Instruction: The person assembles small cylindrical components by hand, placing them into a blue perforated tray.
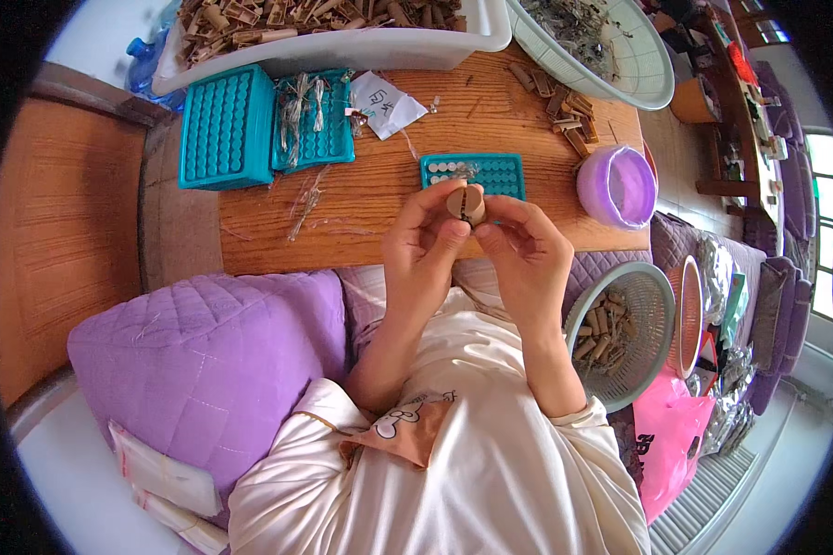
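Both hands are raised over the near edge of the wooden table, pinching one small brown cylindrical piece (473,203) between them. My left hand (418,248) grips its left side with thumb and fingertips. From the right, my right hand (530,252) closes on it the same way. A dark seam or gap runs down the piece, and a clear or silvery bit shows just above it, too small to name. Directly beyond my fingers lies a small teal tray (504,165) with round wells; white discs sit in its left part.
A white bin (333,54) of brown half-tubes stands at the back, beside a pale green basket (652,69). Stacked teal trays (227,129), wire bundles (296,116) and a paper slip (387,104) lie left. Rightward are a purple tub (617,185) and a grey basket (652,310).
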Demonstrator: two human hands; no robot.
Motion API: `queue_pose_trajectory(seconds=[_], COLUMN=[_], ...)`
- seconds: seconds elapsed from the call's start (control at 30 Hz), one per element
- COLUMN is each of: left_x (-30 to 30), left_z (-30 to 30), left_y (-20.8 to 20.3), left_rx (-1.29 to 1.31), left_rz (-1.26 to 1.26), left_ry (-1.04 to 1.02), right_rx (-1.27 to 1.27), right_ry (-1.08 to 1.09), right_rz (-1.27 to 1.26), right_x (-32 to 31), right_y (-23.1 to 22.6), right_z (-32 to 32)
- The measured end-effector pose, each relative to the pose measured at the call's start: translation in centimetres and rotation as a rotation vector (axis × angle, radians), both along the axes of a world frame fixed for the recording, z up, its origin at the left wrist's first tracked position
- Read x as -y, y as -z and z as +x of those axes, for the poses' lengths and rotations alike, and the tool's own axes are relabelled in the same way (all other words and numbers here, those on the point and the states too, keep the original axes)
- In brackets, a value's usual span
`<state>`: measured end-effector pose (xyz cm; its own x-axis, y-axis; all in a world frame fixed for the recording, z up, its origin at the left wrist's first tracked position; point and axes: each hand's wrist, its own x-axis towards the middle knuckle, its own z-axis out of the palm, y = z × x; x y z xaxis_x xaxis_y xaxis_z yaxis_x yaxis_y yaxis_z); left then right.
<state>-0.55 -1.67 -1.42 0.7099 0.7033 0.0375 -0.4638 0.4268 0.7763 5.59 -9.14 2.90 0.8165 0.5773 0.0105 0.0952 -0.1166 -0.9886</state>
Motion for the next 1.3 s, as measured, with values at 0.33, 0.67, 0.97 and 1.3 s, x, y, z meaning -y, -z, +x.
queue_pose_trajectory(seconds=[0.33, 0.67, 0.97, 1.3], left_x=[1.2, 1.3, -0.3, -1.0], left_z=[0.3, 1.1, 1.2, 1.0], left_y=[-0.4, 1.2, 1.3, 2.1], left_rx=[0.012, -0.009, 0.141, 0.335], left_rz=[0.047, 0.158, -0.15, -0.555], left_ry=[-0.061, 0.007, 0.456, 0.4], right_rx=[0.309, 0.413, 0.228, 0.511], right_ry=[-0.114, -0.233, -0.528, -0.018], right_rz=[-0.157, -0.202, -0.373, -0.744], right_x=[-0.2, 0.0, 2.4, 8.6], right_y=[0.6, 2.0, -0.3, -1.3], right_z=[0.1, -0.1, 3.4, 15.9])
